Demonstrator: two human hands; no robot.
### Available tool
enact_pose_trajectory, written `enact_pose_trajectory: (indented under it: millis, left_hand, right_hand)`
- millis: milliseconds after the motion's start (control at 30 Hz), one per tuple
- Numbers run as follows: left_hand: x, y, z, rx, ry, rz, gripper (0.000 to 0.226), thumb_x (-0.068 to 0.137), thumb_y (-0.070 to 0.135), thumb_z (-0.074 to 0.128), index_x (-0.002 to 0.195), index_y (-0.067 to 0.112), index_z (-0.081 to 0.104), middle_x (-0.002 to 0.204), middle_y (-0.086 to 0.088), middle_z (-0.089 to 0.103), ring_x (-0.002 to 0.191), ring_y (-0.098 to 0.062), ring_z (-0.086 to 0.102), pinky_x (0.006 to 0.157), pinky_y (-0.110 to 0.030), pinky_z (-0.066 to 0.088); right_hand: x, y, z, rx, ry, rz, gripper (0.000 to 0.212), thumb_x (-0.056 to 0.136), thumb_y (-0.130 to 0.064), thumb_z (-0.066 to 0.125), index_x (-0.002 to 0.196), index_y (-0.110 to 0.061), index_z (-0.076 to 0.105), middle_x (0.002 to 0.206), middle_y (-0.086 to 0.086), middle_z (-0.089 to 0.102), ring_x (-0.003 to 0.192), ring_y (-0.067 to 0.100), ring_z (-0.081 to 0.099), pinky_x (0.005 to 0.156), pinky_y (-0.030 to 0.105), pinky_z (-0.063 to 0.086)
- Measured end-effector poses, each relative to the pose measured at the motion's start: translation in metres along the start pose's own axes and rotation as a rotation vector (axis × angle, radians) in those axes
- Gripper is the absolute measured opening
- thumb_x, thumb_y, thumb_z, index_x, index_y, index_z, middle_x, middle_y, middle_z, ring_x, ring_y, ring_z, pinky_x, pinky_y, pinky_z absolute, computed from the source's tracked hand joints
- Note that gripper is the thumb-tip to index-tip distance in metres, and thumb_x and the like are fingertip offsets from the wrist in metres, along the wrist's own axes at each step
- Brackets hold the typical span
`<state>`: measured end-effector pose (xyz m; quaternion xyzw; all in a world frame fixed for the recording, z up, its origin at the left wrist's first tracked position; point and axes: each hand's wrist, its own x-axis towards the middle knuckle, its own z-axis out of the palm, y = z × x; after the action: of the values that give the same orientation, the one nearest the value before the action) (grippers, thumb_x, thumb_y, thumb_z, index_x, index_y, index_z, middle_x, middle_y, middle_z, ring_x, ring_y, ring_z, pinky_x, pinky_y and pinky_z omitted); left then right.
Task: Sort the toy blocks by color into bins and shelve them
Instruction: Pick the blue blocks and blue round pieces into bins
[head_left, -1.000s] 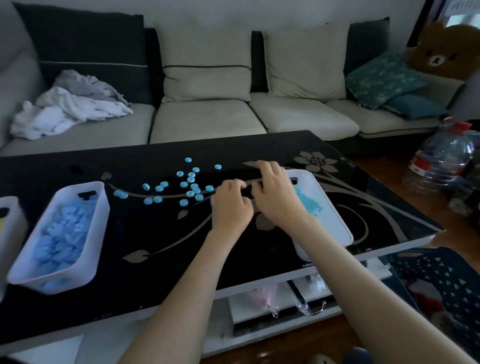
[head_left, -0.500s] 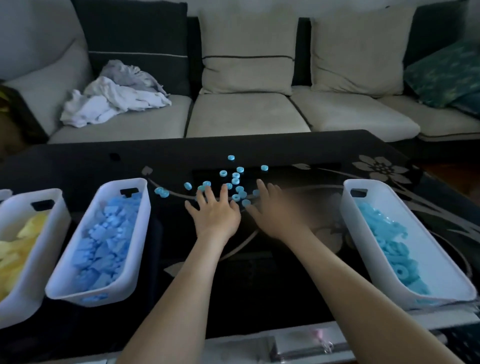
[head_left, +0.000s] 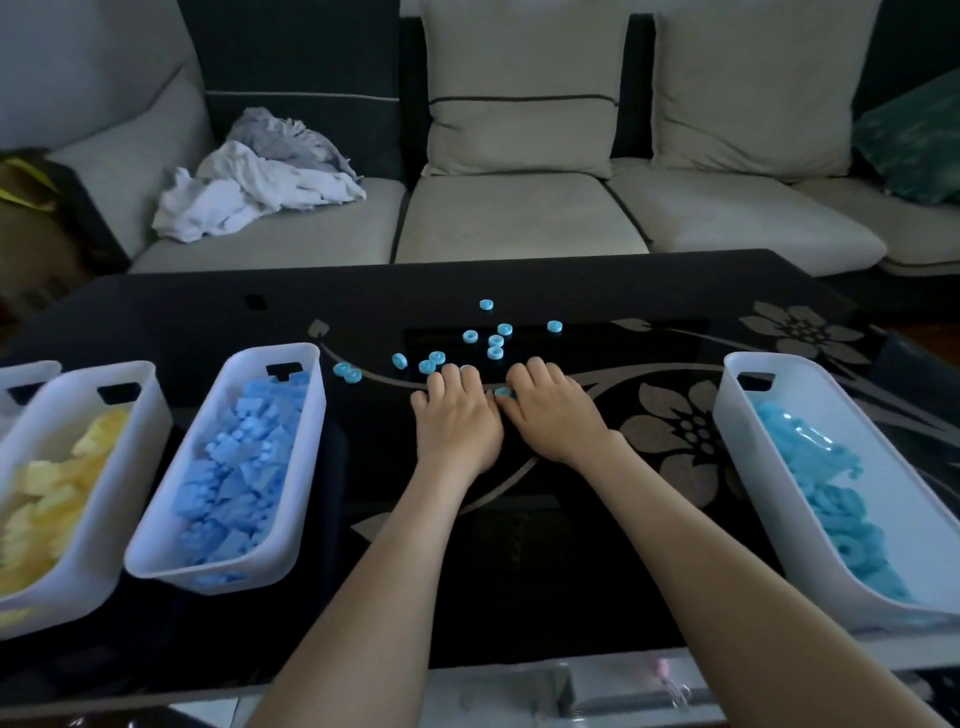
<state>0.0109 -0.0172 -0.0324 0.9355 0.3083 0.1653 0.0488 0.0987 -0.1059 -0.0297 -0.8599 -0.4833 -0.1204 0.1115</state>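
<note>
Twelve or so small turquoise ring-shaped blocks lie loose on the black glass table with the pale flower pattern, scattered around its middle. Both hands are right at the near edge of that scatter! The left hand sits palm down with its fingers curled over the nearest rings, and whether it grips any I cannot tell. The right hand is just beside it, fingers curled too. One ring shows at its fingertips between the two hands, pinched or only touched, I cannot tell.

Out to the right, well apart, stands a long white plastic bin with a heap of turquoise rings inside. On the left, a matching white bin holds periwinkle-blue blocks. Next to it, another white bin holds pale yellow blocks.

Behind the table runs a beige sofa, with a crumpled pile of white and grey cloth on its left seat.
</note>
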Motion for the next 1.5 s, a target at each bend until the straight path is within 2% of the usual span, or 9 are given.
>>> enact_pose_trajectory:
  millis: [300, 433, 500, 667, 767, 967, 1200, 1333, 1500]
  left_hand:
    - [-0.006, 0.010, -0.013, -0.067, -0.111, 0.032, 0.030, 0.100, 0.025, 0.027, 0.100, 0.010, 0.053, 0.095, -0.006, 0.063, 0.081, -0.022, 0.058, 0.065, -0.031, 0.036]
    - [-0.005, 0.015, -0.020, -0.032, -0.190, -0.002, 0.027, 0.100, 0.016, 0.031, 0.122, 0.008, 0.044, 0.086, -0.003, 0.062, 0.072, -0.020, 0.059, 0.060, -0.031, 0.039]
    - [0.001, 0.014, -0.023, -0.003, -0.201, 0.017, 0.041, 0.099, 0.008, 0.034, 0.140, 0.006, 0.027, 0.092, -0.006, 0.065, 0.075, -0.021, 0.063, 0.060, -0.031, 0.042]
    - [0.011, 0.019, -0.022, 0.085, -0.263, 0.110, 0.041, 0.101, 0.013, 0.033, 0.141, 0.010, 0.028, 0.111, -0.011, 0.061, 0.090, -0.025, 0.062, 0.068, -0.034, 0.047]
    - [0.012, 0.033, -0.023, 0.065, -0.312, 0.021, 0.039, 0.101, 0.014, 0.034, 0.140, 0.008, 0.029, 0.118, -0.011, 0.059, 0.093, -0.025, 0.061, 0.068, -0.034, 0.046]
    - [-0.001, 0.113, -0.052, -0.291, -0.180, 0.139, 0.033, 0.104, 0.029, 0.030, 0.119, 0.002, 0.041, 0.079, -0.005, 0.056, 0.064, -0.017, 0.050, 0.054, -0.029, 0.036]
    - [-0.025, 0.232, -0.072, -0.401, -0.300, 0.413, 0.027, 0.101, 0.027, 0.040, 0.114, 0.004, 0.046, 0.109, -0.016, 0.060, 0.099, -0.032, 0.059, 0.067, -0.034, 0.039]
    - [-0.029, 0.237, -0.050, -0.209, -0.363, 0.518, 0.027, 0.101, 0.018, 0.041, 0.125, 0.007, 0.043, 0.119, -0.010, 0.055, 0.103, -0.028, 0.057, 0.070, -0.034, 0.041]
    - [-0.032, 0.242, -0.051, -0.317, -0.405, 0.628, 0.034, 0.099, 0.025, 0.044, 0.129, 0.009, 0.042, 0.118, -0.009, 0.054, 0.096, -0.023, 0.059, 0.080, -0.038, 0.050]
  right_hand:
    - [-0.019, -0.019, -0.020, -0.255, -0.140, 0.054, 0.023, 0.092, -0.008, 0.051, 0.115, -0.008, 0.052, 0.107, 0.006, 0.059, 0.087, 0.021, 0.064, 0.058, 0.031, 0.046]
    - [-0.035, -0.019, -0.041, -0.149, -0.109, 0.110, 0.040, 0.088, -0.002, 0.058, 0.126, -0.003, 0.046, 0.105, 0.010, 0.058, 0.080, 0.023, 0.065, 0.053, 0.030, 0.042]
    - [-0.042, -0.017, -0.057, -0.049, 0.009, 0.165, 0.018, 0.089, -0.009, 0.062, 0.104, -0.001, 0.058, 0.078, 0.010, 0.061, 0.059, 0.024, 0.064, 0.043, 0.027, 0.040]
    - [-0.040, 0.011, -0.112, 0.163, 0.056, 0.314, 0.035, 0.102, -0.030, 0.022, 0.087, -0.013, 0.049, 0.081, 0.008, 0.050, 0.075, 0.026, 0.049, 0.067, 0.037, 0.041]
    - [-0.050, 0.053, -0.136, 0.132, 0.084, 0.387, 0.035, 0.101, -0.032, 0.025, 0.084, -0.012, 0.049, 0.080, 0.009, 0.051, 0.081, 0.030, 0.054, 0.070, 0.038, 0.043]
    - [-0.093, 0.120, -0.148, 0.181, -0.008, 0.655, 0.032, 0.098, -0.029, 0.033, 0.075, -0.013, 0.048, 0.072, 0.005, 0.049, 0.086, 0.033, 0.058, 0.069, 0.035, 0.043]
    - [-0.119, 0.146, -0.166, 0.561, -0.048, 0.815, 0.044, 0.099, -0.030, 0.035, 0.108, 0.006, 0.059, 0.081, 0.017, 0.061, 0.052, 0.021, 0.055, 0.051, 0.028, 0.047]
    - [-0.117, 0.148, -0.173, 0.594, 0.014, 0.784, 0.041, 0.097, -0.025, 0.038, 0.108, 0.008, 0.061, 0.085, 0.021, 0.061, 0.063, 0.024, 0.056, 0.063, 0.034, 0.051]
    - [-0.118, 0.144, -0.178, 0.521, 0.021, 0.721, 0.039, 0.098, -0.023, 0.035, 0.103, 0.005, 0.061, 0.103, 0.025, 0.063, 0.100, 0.039, 0.060, 0.089, 0.043, 0.049]
